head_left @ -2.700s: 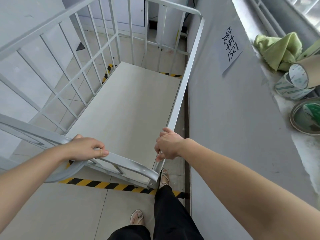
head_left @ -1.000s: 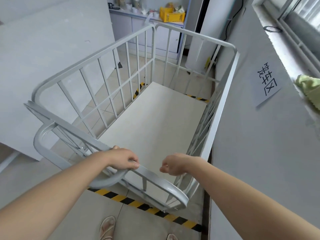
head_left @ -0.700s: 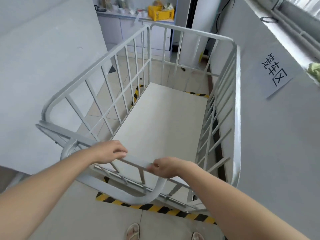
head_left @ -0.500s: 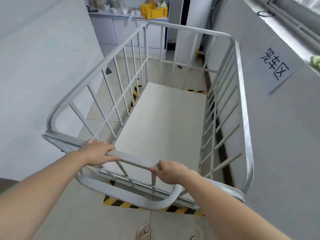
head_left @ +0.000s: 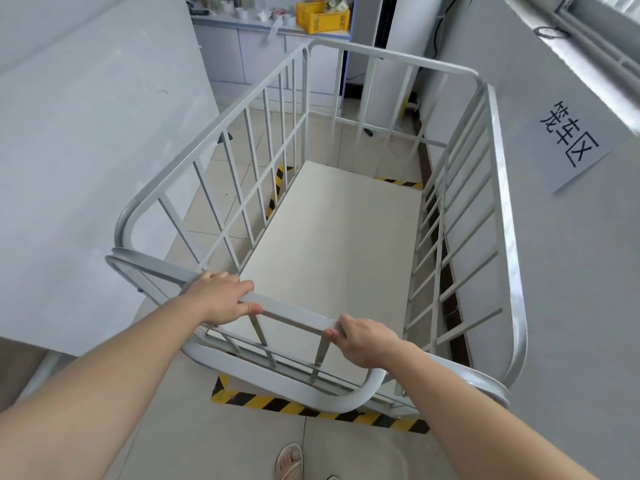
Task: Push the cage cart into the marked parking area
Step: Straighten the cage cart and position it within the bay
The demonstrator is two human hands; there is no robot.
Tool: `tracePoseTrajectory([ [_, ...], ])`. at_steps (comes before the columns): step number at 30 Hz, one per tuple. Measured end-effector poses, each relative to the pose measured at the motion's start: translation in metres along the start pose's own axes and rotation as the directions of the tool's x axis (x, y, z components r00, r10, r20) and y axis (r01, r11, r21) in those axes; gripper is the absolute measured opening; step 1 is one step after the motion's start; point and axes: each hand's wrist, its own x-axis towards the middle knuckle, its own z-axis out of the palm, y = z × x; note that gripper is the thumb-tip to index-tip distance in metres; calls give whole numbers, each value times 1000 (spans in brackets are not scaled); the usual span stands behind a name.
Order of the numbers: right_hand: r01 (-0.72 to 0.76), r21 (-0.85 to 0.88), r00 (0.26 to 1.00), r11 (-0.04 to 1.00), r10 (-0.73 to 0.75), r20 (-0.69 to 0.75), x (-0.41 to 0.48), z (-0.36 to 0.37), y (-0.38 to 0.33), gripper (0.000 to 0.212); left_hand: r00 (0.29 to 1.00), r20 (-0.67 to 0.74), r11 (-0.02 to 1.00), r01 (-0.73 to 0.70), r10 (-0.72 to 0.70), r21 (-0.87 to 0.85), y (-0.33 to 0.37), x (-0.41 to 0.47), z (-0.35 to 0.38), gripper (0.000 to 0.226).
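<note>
The cage cart (head_left: 339,237) stood inside the rectangle of striped floor tape (head_left: 311,408), its right side close along the wall under the paper sign (head_left: 571,140), so it looked essentially parked. The left hand (head_left: 221,296) and right hand (head_left: 367,342) were both wrapped around the near top rail (head_left: 294,315), spaced apart, probably to steer evenly and square the cart within the markings.

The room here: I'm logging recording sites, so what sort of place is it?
Probably a workroom or storage area: yellow-black floor tape marks a bay around the cage cart, a paper sign labels the wall, and a yellow crate sits on cabinets.
</note>
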Motion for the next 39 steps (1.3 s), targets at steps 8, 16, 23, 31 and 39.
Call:
tracePoseTrajectory([
  [8, -8, -9, 1000, 1000, 9, 1, -5, 8, 5, 49, 1000, -3, 1000, 10, -10, 9, 7, -6, 7, 57],
  [16, -3, -4, 999, 1000, 3, -34, -3, 5, 3, 46, 999, 43, 1000, 28, -27, -14, 7, -1, -2, 59],
  [23, -2, -13, 1000, 1000, 1, -31, -8, 10, 5, 49, 1000, -1, 1000, 25, -25, 18, 11, -8, 7, 61],
  [31, 4, -7, 1000, 1000, -4, -14, -4, 4, 6, 45, 1000, 20, 1000, 4, -5, 7, 7, -2, 3, 58],
  [39, -43, 1, 998, 999, 43, -34, -11, 8, 2, 46, 999, -47, 1000, 2, -2, 7, 8, -6, 13, 63],
])
